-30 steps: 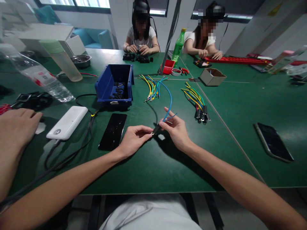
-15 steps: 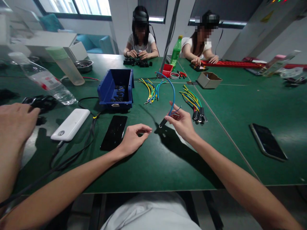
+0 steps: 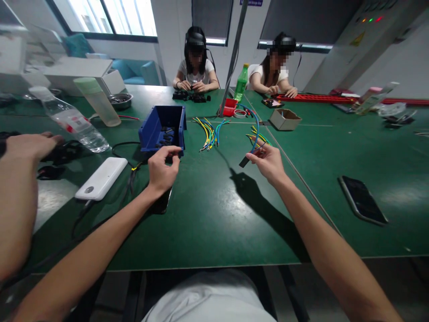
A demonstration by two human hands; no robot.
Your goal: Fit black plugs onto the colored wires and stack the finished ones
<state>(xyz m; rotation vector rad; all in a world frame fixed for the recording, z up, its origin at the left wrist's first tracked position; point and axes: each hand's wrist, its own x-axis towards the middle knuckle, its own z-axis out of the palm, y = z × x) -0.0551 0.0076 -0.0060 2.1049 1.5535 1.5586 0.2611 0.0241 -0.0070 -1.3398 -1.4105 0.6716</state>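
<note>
My right hand [image 3: 270, 163] pinches a blue wire [image 3: 256, 123] that arches up and back, its black-sleeved end [image 3: 244, 161] hanging to the left of my fingers. Just behind that hand lies a bundle of yellow, green and blue wires with black ends [image 3: 255, 136]. My left hand [image 3: 163, 169] hovers over the near edge of a blue bin [image 3: 162, 127] holding several small black parts; its fingers are curled and apart, with nothing in them. A loose fan of coloured wires [image 3: 209, 129] lies between the bin and my right hand.
A black phone [image 3: 162, 203] lies partly under my left wrist, a white power bank [image 3: 101, 178] with a cable beside it. Another phone [image 3: 363, 205] lies at the right. Someone's arm [image 3: 20, 179] reaches in from the left. Two people work across the table, beyond bottles and boxes.
My hands have parted: the left let go of the wire's black end and moved up to the blue bin. The right carried the blue wire up and to the right.
</note>
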